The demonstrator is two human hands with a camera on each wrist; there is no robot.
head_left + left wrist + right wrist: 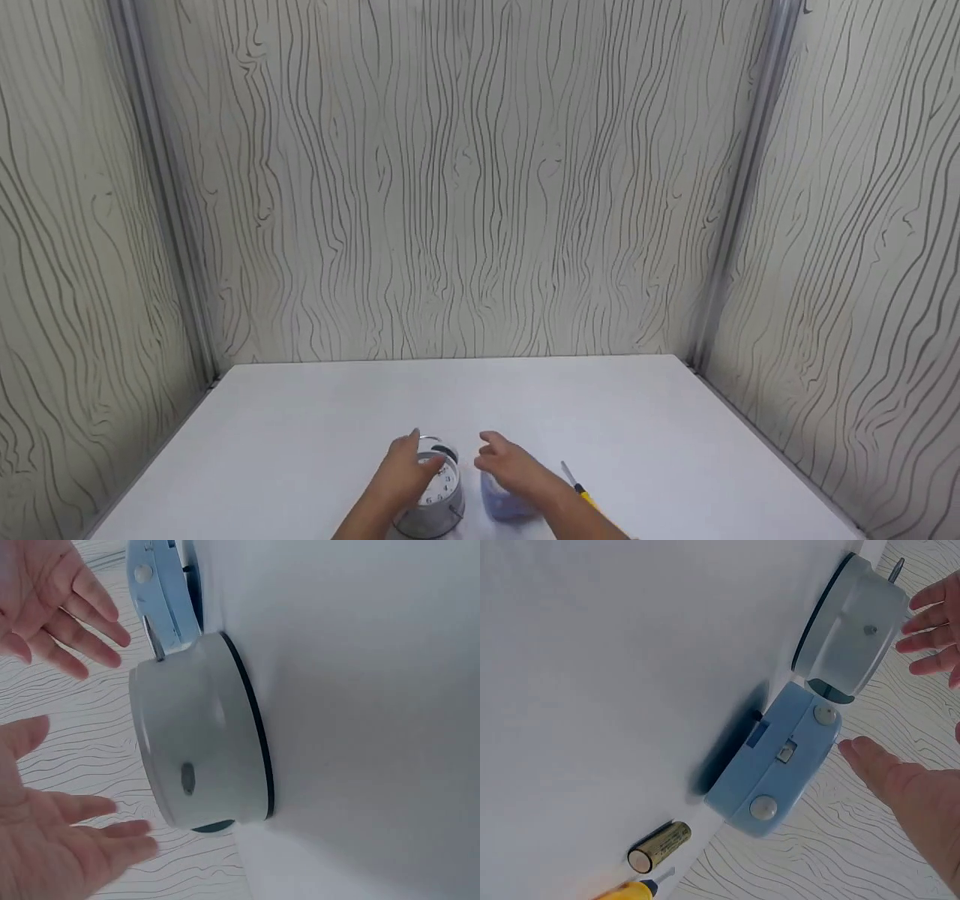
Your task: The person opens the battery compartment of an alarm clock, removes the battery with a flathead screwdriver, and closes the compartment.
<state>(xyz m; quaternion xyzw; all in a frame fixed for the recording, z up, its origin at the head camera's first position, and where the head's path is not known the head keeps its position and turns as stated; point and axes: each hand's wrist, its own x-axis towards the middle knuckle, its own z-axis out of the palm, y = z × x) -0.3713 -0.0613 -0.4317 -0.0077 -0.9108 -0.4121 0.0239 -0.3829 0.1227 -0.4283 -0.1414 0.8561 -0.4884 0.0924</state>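
A round silver-grey clock (440, 491) lies on its back on the table, its white numbered dial facing up. My left hand (403, 474) hovers at its left, thumb over the dial, holding nothing. In the left wrist view, a visible gap separates that hand (67, 832) from the clock's side (202, 727). To the clock's right stands a light-blue plastic case (780, 757) with two round white knobs; I cannot tell its exact kind. My right hand (514, 469) is above this case, fingers loosely bent and nothing in its grasp, partly hiding it in the head view.
A gold-coloured battery (660, 847) lies on the table near the blue case. Right of my right hand is a screwdriver (577, 486) with a yellow and black handle. Wood-patterned panels (450, 187) enclose the white table (337, 405) at the back and sides.
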